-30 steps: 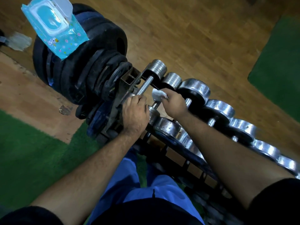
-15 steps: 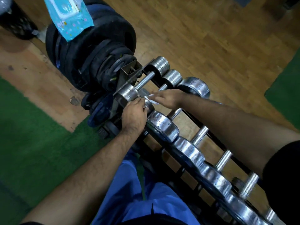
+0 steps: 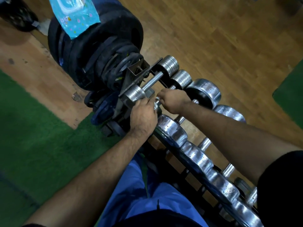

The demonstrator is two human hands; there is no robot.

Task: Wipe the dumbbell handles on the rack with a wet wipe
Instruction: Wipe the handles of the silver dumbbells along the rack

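Observation:
A row of chrome dumbbells lies across a black rack. My right hand is closed around the handle of the second dumbbell from the left end, next to its near head. The wet wipe is hidden inside that fist. My left hand grips the same near head from the front. The first dumbbell's bare handle lies just left of my hands. The second dumbbell's far head shows beyond my right hand.
A blue wet-wipe pack sits on a stack of black weight plates at the rack's left end. Larger chrome dumbbells continue to the right. Wooden floor lies beyond, green mat to the left, and my blue-trousered legs are below.
My right hand has slid along the second dumbbell's handle toward its near head, and the white wipe has gone out of sight inside the fist. My left hand has stayed on that head.

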